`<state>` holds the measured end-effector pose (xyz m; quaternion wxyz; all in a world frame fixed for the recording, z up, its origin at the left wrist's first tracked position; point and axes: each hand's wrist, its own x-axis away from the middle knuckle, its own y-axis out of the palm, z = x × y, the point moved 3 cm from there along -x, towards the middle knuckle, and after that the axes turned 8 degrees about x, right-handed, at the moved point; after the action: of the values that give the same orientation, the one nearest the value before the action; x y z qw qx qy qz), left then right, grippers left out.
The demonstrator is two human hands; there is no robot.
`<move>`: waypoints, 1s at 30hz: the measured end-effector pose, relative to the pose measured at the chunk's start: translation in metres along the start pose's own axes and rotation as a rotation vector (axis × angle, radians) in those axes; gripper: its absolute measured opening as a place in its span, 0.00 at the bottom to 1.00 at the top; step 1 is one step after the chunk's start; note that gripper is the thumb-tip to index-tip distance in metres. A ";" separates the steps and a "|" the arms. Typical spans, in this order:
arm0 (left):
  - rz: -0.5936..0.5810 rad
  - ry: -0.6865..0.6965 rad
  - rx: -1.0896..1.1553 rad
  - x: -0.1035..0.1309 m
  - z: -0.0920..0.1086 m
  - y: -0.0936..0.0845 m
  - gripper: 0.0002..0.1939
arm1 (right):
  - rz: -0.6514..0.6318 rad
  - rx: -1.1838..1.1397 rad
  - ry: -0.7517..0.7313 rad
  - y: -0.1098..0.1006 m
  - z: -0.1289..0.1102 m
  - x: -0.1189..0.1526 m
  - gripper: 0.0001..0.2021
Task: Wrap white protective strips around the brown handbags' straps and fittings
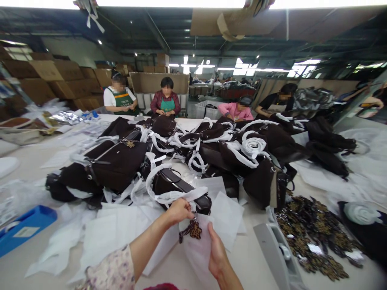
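Note:
A leopard-pattern charm (196, 230) with a dark coiled cord hangs at the end of a dark bag (172, 182) whose strap is wrapped in white. My left hand (179, 210) is closed at the top of the charm, by the bag's metal end fitting; its fingertips are pinched together. My right hand (218, 251) holds the edge of a thin white sheet (198, 251) between thumb and fingers, and this sheet lies behind and below the charm. More white sheets (113, 229) are spread to the left and under the bag.
Many dark bags (121, 161) with white-wrapped straps cover the table's middle. A pile of leopard charms (314, 229) lies right, beside a grey dispenser (279, 249). A blue holder (27, 227) stands left. Several people (166, 100) work across the table.

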<state>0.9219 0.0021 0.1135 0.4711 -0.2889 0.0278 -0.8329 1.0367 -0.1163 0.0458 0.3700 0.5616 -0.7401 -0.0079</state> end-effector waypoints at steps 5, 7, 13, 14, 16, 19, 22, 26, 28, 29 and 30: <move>-0.094 0.007 0.025 -0.002 0.000 -0.005 0.06 | -0.064 0.020 0.037 0.007 -0.011 -0.003 0.30; -0.117 0.017 0.026 -0.004 -0.001 -0.008 0.09 | -0.028 0.044 -0.005 0.013 -0.015 -0.002 0.30; -0.101 0.024 0.053 -0.015 -0.007 -0.001 0.06 | 0.154 0.141 -0.198 0.030 -0.020 -0.003 0.27; -0.088 0.027 0.066 -0.017 -0.007 0.002 0.06 | 0.181 0.158 -0.206 0.030 -0.021 -0.004 0.27; -0.067 0.035 0.110 -0.019 -0.006 0.007 0.07 | 0.218 0.178 -0.213 0.029 -0.022 -0.007 0.26; -0.056 0.044 0.236 -0.015 -0.005 0.011 0.08 | 0.231 0.201 -0.228 0.024 -0.027 -0.011 0.26; -0.047 0.072 0.413 -0.002 -0.012 0.009 0.10 | 0.251 0.217 -0.244 0.020 -0.031 -0.012 0.25; -0.190 -0.086 0.874 0.020 -0.042 0.013 0.26 | 0.249 0.229 -0.226 0.020 -0.029 -0.009 0.23; -0.319 -0.197 1.004 0.028 -0.052 0.021 0.28 | 0.233 0.255 -0.226 0.021 -0.027 -0.007 0.22; -0.331 -0.200 0.995 0.030 -0.053 0.024 0.27 | 0.231 0.271 -0.231 0.020 -0.026 -0.007 0.21; -0.294 -0.168 0.966 0.030 -0.052 0.026 0.25 | 0.232 0.288 -0.238 0.019 -0.026 -0.006 0.21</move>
<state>0.9043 -0.0483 0.0758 0.4292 -0.1050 -0.4394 -0.7821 1.0355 -0.0938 0.0693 0.1944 0.5147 -0.8317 0.0742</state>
